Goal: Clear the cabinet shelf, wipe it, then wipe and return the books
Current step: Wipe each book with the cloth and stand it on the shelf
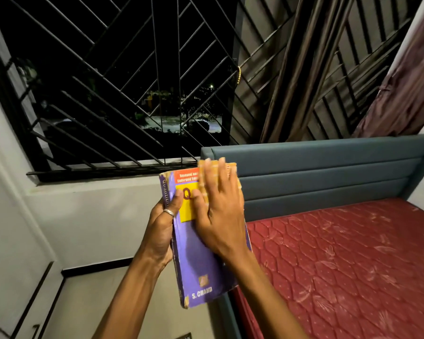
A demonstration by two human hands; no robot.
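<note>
- The purple book point(196, 260) has most of its cover title hidden under the right hand point(220, 216); only a "Q" and part of a red banner show beside the hand.
- The orange cloth point(231, 171) lies mostly hidden under that hand's fingers point(212, 172), which are motion-blurred.
- The left hand point(160, 231) has its fingers hidden behind the book; only the thumb shows.
- The red mattress point(340, 260), right of the book, is cut off by the right and bottom edges.
</note>
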